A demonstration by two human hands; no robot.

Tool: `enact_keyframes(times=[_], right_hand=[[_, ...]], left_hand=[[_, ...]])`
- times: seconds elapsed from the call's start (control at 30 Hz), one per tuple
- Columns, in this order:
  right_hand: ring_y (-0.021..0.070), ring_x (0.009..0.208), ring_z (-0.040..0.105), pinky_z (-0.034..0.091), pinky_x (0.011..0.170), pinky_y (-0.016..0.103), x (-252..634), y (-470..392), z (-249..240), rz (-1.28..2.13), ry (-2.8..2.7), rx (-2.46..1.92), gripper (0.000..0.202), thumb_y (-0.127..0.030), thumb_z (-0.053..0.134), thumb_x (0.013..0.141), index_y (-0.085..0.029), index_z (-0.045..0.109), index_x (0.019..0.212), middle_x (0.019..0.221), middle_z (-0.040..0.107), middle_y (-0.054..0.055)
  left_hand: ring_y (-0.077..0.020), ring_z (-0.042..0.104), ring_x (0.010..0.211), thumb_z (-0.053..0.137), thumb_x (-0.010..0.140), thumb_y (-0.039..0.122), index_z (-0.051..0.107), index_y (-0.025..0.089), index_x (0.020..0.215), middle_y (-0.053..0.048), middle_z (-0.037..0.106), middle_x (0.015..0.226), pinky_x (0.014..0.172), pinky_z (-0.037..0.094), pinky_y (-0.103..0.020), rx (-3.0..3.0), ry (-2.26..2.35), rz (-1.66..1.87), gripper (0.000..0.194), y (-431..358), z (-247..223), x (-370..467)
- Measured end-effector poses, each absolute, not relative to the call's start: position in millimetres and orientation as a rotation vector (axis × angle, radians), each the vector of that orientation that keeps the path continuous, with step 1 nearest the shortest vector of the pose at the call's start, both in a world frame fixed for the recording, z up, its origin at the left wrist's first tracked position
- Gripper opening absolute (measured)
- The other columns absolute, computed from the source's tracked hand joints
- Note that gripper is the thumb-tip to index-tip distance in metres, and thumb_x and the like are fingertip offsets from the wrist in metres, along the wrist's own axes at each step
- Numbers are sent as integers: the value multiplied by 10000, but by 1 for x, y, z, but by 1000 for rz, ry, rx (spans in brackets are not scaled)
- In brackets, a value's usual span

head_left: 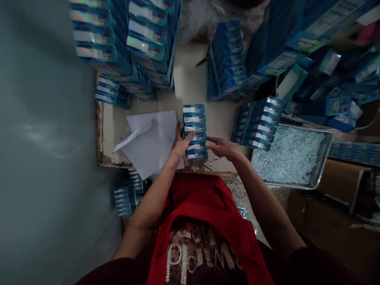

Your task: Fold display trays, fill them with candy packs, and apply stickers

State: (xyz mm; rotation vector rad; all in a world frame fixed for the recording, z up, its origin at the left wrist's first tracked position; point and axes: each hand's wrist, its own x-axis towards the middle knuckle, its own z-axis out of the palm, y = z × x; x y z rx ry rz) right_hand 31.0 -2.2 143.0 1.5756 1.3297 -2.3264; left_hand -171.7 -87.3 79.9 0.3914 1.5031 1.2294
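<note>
A row of small blue boxes with white strips on their upper ends stands near the front edge of the white table. My left hand grips the row from its left side, thumb on top and the other fingers partly hidden. On the right, my right hand has its fingers stretched out, their tips at the boxes' right side. White paper sheets lie left of my left hand, one with a folded-up edge. To the right of my right hand is another row of blue boxes, overlapping a tray's corner.
A metal tray of small pale-blue pieces stands at right. Tall stacks of blue boxes rise at back left, with another stack at back centre. A heap of blue cartons fills the far right. A wall borders the left.
</note>
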Motion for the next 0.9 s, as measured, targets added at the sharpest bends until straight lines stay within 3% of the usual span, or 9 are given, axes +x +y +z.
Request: enact_keyframes(times=[0.13,0.27,0.4,0.53,0.63,0.8,0.9], right_hand=[[77,467,290,206,454,243,25,-4,130,-2362,1280,1636,906,-774,872,685,-153,768,1336,509,430,-100],[94,491,381,291,454,258,17,-11,127,-2416,1233,1576,827,-757,878,679,-157,793,1241,620,614,-29],[106,514,430,314,461,255,-4,-18,127,-2377,1224,1486,773,-753,891,680,-189,807,1202,659,649,-19],[120,580,505,359,495,247,-21,-15,134,-2396,1307,1344,638,-770,873,688,-211,823,992,704,660,-13],[119,587,504,398,526,248,-20,-5,142,-2519,1331,1639,687,-754,893,663,-228,771,1088,670,600,-52],[88,608,463,382,582,229,-8,9,152,-2778,1315,2006,617,-503,946,663,-268,679,1168,708,571,-88],[91,640,475,371,599,236,-6,8,154,-2808,1271,2080,627,-364,925,625,-282,653,1183,785,614,-79]], left_hand=[[-333,780,1136,874,789,700,589,296,1526,-116,797,1275,928,655,-427,165,1422,1167,887,-77,108,-152],[-288,799,876,910,738,671,643,285,1458,-94,828,1072,737,652,-386,41,1423,1102,860,-81,115,-161],[-298,805,968,967,675,532,701,249,1360,-89,828,1092,835,655,-390,74,1313,1261,787,-99,107,-197],[-307,805,962,948,684,559,706,209,1326,-99,819,1025,824,658,-413,48,1288,1300,770,-125,95,-240],[-295,796,940,951,679,536,692,191,1343,-98,814,1009,819,650,-408,95,1341,1332,792,-122,80,-265],[-284,770,983,976,592,463,710,178,1270,-102,810,1127,865,621,-385,252,1526,1369,783,-82,48,-294],[-343,749,1123,966,610,458,758,171,1117,-118,811,1094,967,594,-417,381,1890,1225,618,-80,50,-300]])
